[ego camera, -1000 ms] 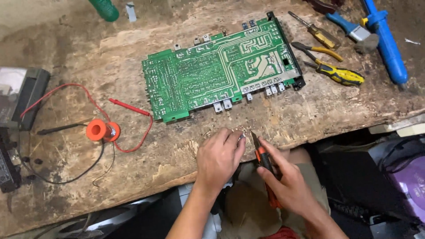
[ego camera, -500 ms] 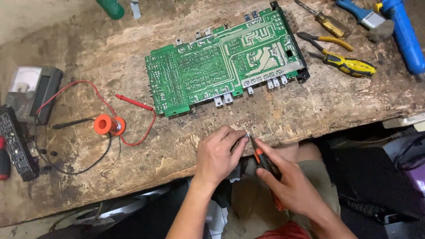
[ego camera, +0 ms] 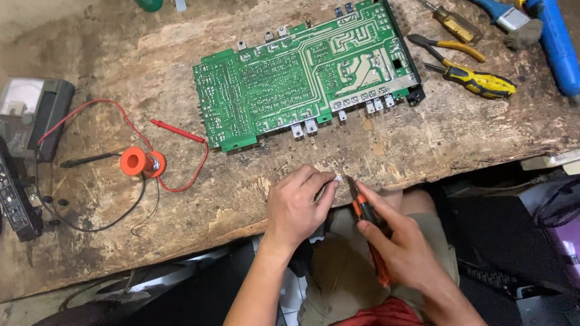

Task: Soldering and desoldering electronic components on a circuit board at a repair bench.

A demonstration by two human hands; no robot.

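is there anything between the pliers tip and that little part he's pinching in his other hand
Nothing visible. The left hand pinches a small pale part at its fingertips, and the pliers in the right hand point at it across bare workbench.

Worn wooden workbench (ego camera: pixel 423 145), surface rough, stained, splintered along the near edge, darker patch at top left. Lighting even, soft shadows only. Below the bench edge it's dim: dark floor area, pale tile-like patch (ego camera: pixel 293 290) near the bottom centre, grey cables (ego camera: pixel 109 290) trailing at lower left. At right, a black case or bag (ego camera: pixel 507 241) under the bench, something purple (ego camera: pixel 565 241) at the far edge. No walls or windows in view.
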